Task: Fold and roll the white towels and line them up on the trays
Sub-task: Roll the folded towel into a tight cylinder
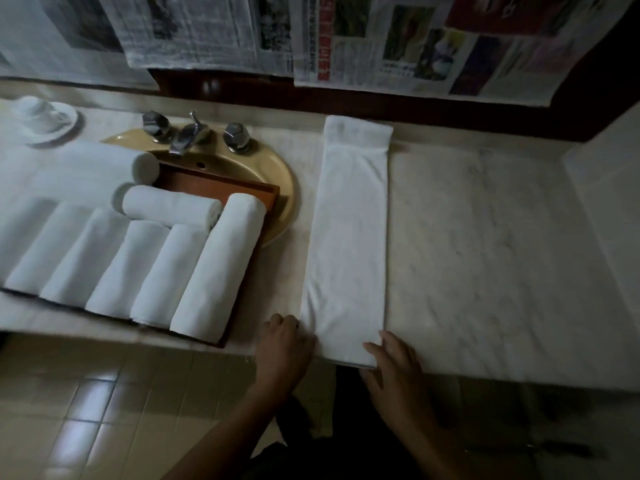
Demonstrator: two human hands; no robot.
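Towel [349, 237]: white, folded into one long thin strip, flat on the counter [485, 254], right of the sink [277, 188].
Left hand [285, 344]: at the strip's near left corner, fingers bent. I cannot tell if they pinch it.
Right hand [391, 362]: fingers straight and apart, resting on the near right corner.
Rolled towels [214, 268]: side by side on a wooden tray [221, 183].

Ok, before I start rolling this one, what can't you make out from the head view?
All in the head view:
Wooden tray: mostly covered by rolled towels; left end cut off by the frame edge, count unsure.
Left hand: its own fingers hide whether it pinches the folded towel.
Cup and newspapers: too blurred for detail.
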